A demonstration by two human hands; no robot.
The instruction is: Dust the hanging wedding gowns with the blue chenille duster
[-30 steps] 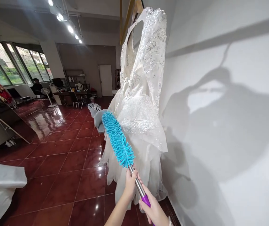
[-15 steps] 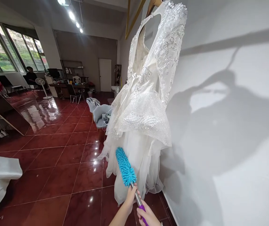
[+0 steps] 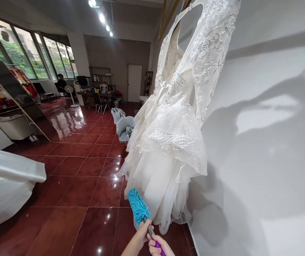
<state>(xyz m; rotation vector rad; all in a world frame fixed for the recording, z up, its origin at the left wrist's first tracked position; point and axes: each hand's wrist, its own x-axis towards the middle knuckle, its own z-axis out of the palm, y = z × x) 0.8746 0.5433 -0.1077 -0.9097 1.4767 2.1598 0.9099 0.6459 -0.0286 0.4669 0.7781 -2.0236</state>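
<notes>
Both hands grip one duster with a fluffy blue head (image 3: pixel 138 205), a metal rod and a purple handle. My left hand (image 3: pixel 143 232) is closed round the rod just below the blue head. Lower down, my right hand (image 3: pixel 159 245) wraps the purple handle. The duster's head lies in front of the lower skirt of a white beaded wedding dress (image 3: pixel 171 124); whether it touches the tulle I cannot tell. The dress hangs beside the wall, with long sequinned sleeves and an open back. Its top runs out of view.
A pale wall (image 3: pixel 269 170) stands close on the right. White fabric (image 3: pixel 8 185) spreads at the left over red floor tiles (image 3: pixel 69 188). Grey chairs (image 3: pixel 124 128) sit behind the dress. Farther back are a leaning mirror (image 3: pixel 16 92), a fan (image 3: pixel 71 93), a desk and a seated person (image 3: pixel 61 84).
The view has turned left and come closer to the dress, which looks larger. The duster and both hands sit lower in the picture. Both hands keep their hold.
</notes>
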